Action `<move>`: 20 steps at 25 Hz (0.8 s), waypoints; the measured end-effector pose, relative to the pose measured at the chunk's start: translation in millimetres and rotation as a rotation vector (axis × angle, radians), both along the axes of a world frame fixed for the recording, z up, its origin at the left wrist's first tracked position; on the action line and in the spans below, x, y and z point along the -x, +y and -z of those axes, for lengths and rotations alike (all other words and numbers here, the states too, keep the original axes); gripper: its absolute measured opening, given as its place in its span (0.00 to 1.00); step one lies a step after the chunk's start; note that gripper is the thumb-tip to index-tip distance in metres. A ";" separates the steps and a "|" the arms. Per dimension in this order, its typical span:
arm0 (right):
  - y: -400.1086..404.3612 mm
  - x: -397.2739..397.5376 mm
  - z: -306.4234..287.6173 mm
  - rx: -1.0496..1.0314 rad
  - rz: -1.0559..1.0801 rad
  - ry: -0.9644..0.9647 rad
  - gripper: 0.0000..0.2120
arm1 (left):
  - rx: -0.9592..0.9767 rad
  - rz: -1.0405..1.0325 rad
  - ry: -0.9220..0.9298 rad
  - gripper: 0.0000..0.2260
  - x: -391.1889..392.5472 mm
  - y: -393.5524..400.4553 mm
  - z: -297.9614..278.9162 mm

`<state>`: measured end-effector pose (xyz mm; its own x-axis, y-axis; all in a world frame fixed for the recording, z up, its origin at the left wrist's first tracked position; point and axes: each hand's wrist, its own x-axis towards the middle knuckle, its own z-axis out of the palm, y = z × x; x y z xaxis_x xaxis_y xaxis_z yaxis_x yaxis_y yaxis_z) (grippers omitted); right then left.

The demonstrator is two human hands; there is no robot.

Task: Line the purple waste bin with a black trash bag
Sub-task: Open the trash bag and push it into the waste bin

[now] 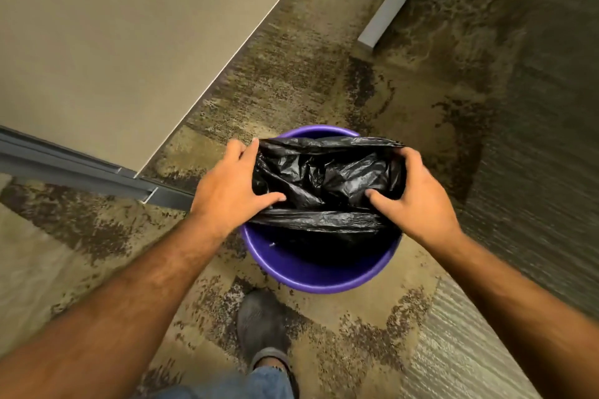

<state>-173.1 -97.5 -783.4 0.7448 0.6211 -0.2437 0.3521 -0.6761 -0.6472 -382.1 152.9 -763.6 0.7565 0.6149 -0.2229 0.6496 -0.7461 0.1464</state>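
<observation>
The round purple waste bin [311, 275] stands on the carpet right in front of me. A glossy black trash bag [327, 175] hangs open over its mouth, with its body crumpled down inside. My left hand [231, 191] grips the bag's left edge, thumb inside the opening. On the other side, my right hand [418, 194] grips the bag's right edge the same way. The bag's mouth is stretched between both hands above the rim. The bin's near and far rim stay uncovered and purple.
A beige panel [129, 42] with a dark grey base rail [81, 168] stands at the left. A grey furniture leg [389, 6] lies at the top right. My dark shoe [262, 327] is on the mottled carpet just before the bin.
</observation>
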 end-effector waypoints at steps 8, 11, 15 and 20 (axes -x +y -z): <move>39.7 -67.4 55.9 0.144 -0.059 0.310 0.41 | 0.069 0.024 0.100 0.48 -50.4 40.1 26.6; 48.5 -77.8 57.9 0.097 -0.071 0.361 0.41 | 0.128 0.008 0.070 0.44 -52.8 42.4 32.3; 54.0 -84.7 56.3 0.078 -0.069 0.154 0.44 | 0.114 -0.064 -0.010 0.45 -53.5 43.6 37.9; 57.1 -75.8 63.7 0.126 -0.037 0.404 0.26 | 0.212 -0.178 0.067 0.44 -33.4 31.6 55.8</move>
<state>-97.3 -40.5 -847.1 0.5516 0.5922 -0.5873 0.1119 -0.7503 -0.6515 -348.7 184.5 -819.4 0.6200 0.6710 -0.4066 0.7811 -0.5765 0.2399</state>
